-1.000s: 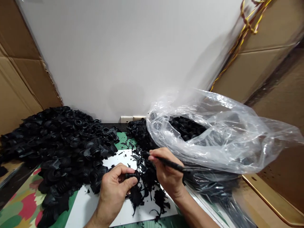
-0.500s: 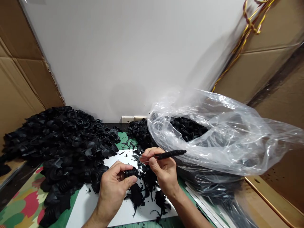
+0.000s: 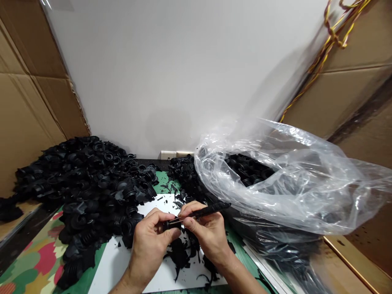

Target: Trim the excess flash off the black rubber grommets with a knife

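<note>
A small black ribbed rubber bellows [image 3: 168,225] is pinched between the thumb and fingers of my left hand [image 3: 151,237]. My right hand [image 3: 208,228] is closed on black-handled tweezers [image 3: 211,209], whose thin metal prongs point left. The prong tips are at the bellows, but whether they grip its edge I cannot make out. Both hands are close together above a white sheet [image 3: 116,265] strewn with black rubber scraps [image 3: 179,255].
A large heap of black ribbed rubber parts [image 3: 92,183] lies on the left. On the right stands a clear plastic bag [image 3: 294,208] holding more such parts. A phone [image 3: 346,257] lies at the right edge. Cardboard walls [image 3: 45,94] flank the table.
My right hand has moved down and left, bringing the tweezers' prongs to the bellows in my left hand. The whole view has shifted slightly.
</note>
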The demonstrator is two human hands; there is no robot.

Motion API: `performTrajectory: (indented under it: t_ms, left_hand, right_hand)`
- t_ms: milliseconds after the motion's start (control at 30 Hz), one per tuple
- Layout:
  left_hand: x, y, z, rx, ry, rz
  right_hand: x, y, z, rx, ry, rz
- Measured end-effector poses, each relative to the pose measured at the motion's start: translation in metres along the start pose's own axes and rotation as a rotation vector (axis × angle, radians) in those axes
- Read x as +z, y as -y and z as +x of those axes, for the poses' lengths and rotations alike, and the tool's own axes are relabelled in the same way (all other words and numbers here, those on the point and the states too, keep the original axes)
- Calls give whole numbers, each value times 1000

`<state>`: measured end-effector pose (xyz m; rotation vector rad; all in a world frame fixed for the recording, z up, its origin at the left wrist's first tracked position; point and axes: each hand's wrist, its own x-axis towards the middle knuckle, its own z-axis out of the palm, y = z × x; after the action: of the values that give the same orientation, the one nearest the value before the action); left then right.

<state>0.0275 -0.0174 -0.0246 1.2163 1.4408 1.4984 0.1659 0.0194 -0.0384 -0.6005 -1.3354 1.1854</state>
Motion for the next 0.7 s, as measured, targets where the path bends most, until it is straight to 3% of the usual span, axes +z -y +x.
performTrajectory:
  t_ms: [133, 267, 300, 367, 467, 600, 700]
  left_hand:
    - [2, 1, 0, -37, 13, -44]
    - [6, 3, -3, -72, 70, -36]
    - [6, 3, -4, -65, 78, -11]
    - [7, 3, -6, -31, 71, 49]
    - [6, 2, -6, 33, 29, 116]
    - [4, 1, -5, 99, -3, 142]
    - [3, 2, -4, 125, -12, 155]
  right_hand:
    - [3, 3, -2, -84, 12, -55]
    - [-7, 9, 2, -375, 76, -359]
    - [-12, 10, 6, -452, 49, -460]
    - [-23, 9, 13, -514, -140, -574]
    - [-34, 2, 21, -400, -298, -553]
    - [-29, -4, 19, -114, -223, -297]
    - [-22, -2, 14, 2, -167, -117]
